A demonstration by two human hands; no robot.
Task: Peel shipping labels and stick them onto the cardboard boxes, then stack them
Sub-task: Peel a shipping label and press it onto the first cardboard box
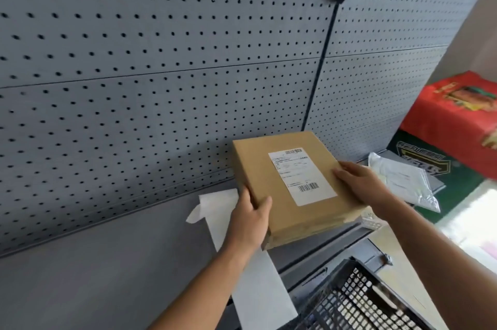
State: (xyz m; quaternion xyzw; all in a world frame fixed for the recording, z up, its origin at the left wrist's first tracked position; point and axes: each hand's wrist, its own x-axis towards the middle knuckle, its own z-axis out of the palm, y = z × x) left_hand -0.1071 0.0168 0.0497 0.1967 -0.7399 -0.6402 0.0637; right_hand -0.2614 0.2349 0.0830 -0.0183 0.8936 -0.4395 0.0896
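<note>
Pegboard wall (134, 60) beyond both hands. Grey desk (94, 262) beneath them. Cardboard box (258, 168) held between hands, tilted, seemingly raised off desk, likely headed for stacking. White backing sheet (258, 289) under left wrist, probably spent liner. Left hand (250, 219) grips near-left corner, thumb on top. Right hand (360, 181) clasps right edge. Two-sided hold steadies box. Shipping label (301, 176) already stuck flat on top, between hands.
</note>
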